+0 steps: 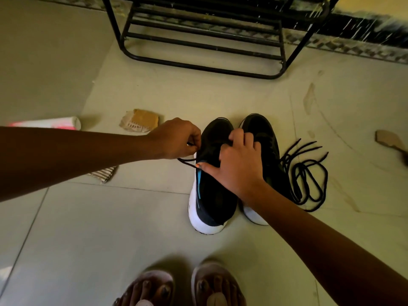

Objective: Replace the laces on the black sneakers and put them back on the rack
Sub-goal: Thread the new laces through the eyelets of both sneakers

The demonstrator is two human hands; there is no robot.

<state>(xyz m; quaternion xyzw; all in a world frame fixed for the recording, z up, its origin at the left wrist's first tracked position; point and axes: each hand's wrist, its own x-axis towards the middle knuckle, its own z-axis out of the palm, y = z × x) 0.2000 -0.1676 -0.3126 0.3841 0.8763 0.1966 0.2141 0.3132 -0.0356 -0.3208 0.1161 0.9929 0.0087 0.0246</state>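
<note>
left hand [176,139] pinches the lace [186,162] at the left sneaker [212,195], mid-floor; right hand [240,160] grips its upper. Risk: a hard tug pulls the lace end out of its eyelet (right sneaker [265,133] alongside, loose laces [309,173] beyond).

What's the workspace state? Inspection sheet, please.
Surface: pale tiled floor, smudged at right.
Job's things: left sneaker and right sneaker side by side, toes toward black rack; loose laces piled right of them.
Clutter: cardboard scrap, tipped paper cup, striped scrap, cardboard piece at right edge.
Hands: left hand pinches held lace; right hand grips left sneaker's upper, thumb at that lace.
Cables: nothing seen.
Surroundings: patterned wall base behind rack; sandalled feet at bottom.
</note>
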